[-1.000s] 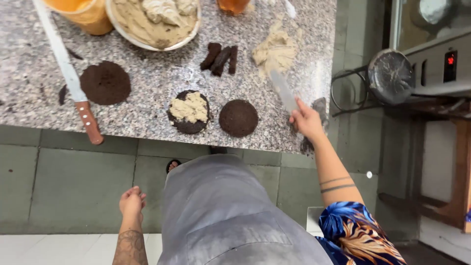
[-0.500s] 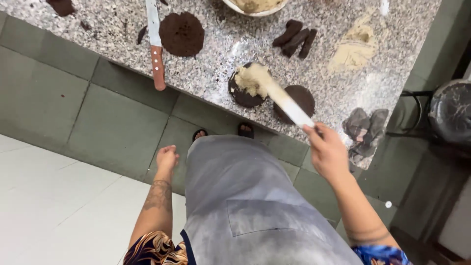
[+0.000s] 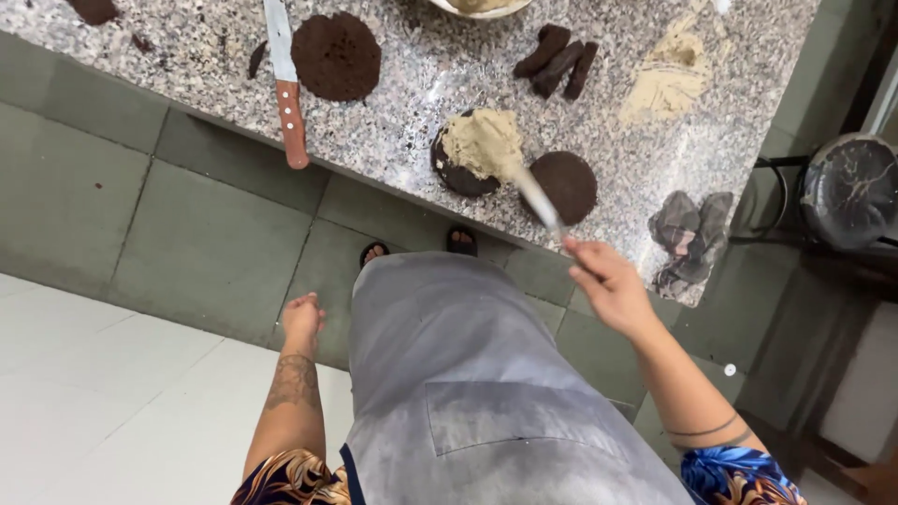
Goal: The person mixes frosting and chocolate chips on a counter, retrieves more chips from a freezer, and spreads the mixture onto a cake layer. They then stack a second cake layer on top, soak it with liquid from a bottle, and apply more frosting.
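Head view. Right hand (image 3: 610, 288) closed around the handle of a metal spatula (image 3: 535, 196), blade tip resting in the beige cream mound (image 3: 484, 142) heaped on a round dark chocolate cake layer (image 3: 460, 166) near the front edge of the speckled grey granite counter (image 3: 421, 70). Left hand (image 3: 303, 318) hanging at the side, fingers loose, holding nothing, well apart from the counter. Just beside the creamed layer, to its right, a second bare dark round layer (image 3: 567, 185); further left, a third bare dark layer (image 3: 335, 54) next to a long wooden-handled knife (image 3: 284, 79). Behind, three dark cake strips (image 3: 557, 62) and a beige cream smear (image 3: 666, 82) on the stone. Judged stage: cream deposited but lumped, not yet levelled to the rim; two layers without filling, nothing stacked. Grey apron (image 3: 468, 393) in the foreground.
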